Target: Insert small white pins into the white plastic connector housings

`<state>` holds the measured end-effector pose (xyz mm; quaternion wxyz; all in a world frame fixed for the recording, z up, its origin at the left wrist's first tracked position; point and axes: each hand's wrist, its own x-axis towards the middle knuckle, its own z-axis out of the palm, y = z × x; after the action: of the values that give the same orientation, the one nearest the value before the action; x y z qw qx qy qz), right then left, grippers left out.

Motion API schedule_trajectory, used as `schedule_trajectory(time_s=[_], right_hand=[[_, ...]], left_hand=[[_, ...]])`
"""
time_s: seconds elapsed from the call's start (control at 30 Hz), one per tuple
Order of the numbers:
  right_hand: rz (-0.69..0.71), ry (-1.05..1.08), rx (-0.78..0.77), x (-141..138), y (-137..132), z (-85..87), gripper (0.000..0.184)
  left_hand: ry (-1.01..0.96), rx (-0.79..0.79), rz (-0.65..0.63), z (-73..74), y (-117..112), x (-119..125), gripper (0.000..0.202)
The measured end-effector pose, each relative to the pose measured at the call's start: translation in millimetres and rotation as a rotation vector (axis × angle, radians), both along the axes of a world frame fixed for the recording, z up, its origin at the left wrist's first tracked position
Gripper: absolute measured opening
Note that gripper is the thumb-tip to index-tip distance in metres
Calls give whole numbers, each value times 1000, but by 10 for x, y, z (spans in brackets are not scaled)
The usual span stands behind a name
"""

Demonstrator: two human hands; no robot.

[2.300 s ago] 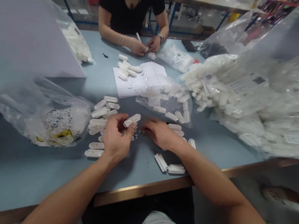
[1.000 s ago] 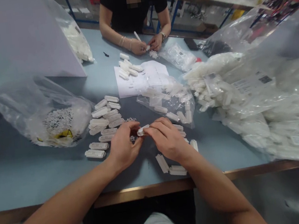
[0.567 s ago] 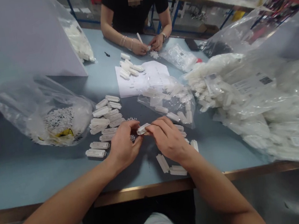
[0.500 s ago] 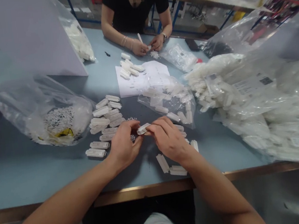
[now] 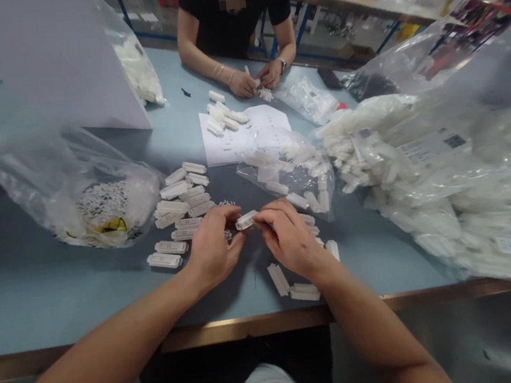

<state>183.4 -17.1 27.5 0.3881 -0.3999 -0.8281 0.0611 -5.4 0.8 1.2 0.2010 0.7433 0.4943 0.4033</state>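
1. The small white plastic piece (image 5: 245,220) sits just above the tabletop (image 5: 40,299), pinched at its two ends between both hands.
2. My left hand (image 5: 213,246) is curled almost shut, thumb and forefinger gripping the piece's left end. My right hand (image 5: 289,237) is curled the same way, with its fingertips on the right end.
3. A couple of seconds ago the left hand held the piece alone, label side up, while the right hand lay on the tabletop. The right hand has since come up to join the grip. Over the last second the hold has hardly shifted.
4. Under the piece lie a few tiny white bits (image 5: 228,235). Left of the piece is a loose stack of similar pieces (image 5: 182,203). Nearer me than the piece, by my right wrist, lie a few more pieces (image 5: 290,283).
5. Just beyond the piece is a small clear bag (image 5: 291,175) of pieces, close to my right knuckles. Far left of the piece slumps a larger bag (image 5: 84,200). Far right is a heap of filled bags (image 5: 444,174).
6. Well beyond the piece lies a sheet of paper (image 5: 240,140), and past it a co-worker's hands (image 5: 256,81) are busy with something small.
7. Nothing lies between my hands and the piece.
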Motion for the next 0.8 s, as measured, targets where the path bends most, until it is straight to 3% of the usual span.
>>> schedule_trajectory(time_s=[0.3,0.6,0.8], right_hand=[[10,-20,14,-12,21,-14,12],[16,-20,-22,-9,23,-59,17],[39,-16,61,-10,40,-33,17]], left_hand=[[-13,5,-17,-24,-7,-3,28],[-17,18,-53,-27,-25,-3,28],[-11,32,-62,-18,-40,-3,30]])
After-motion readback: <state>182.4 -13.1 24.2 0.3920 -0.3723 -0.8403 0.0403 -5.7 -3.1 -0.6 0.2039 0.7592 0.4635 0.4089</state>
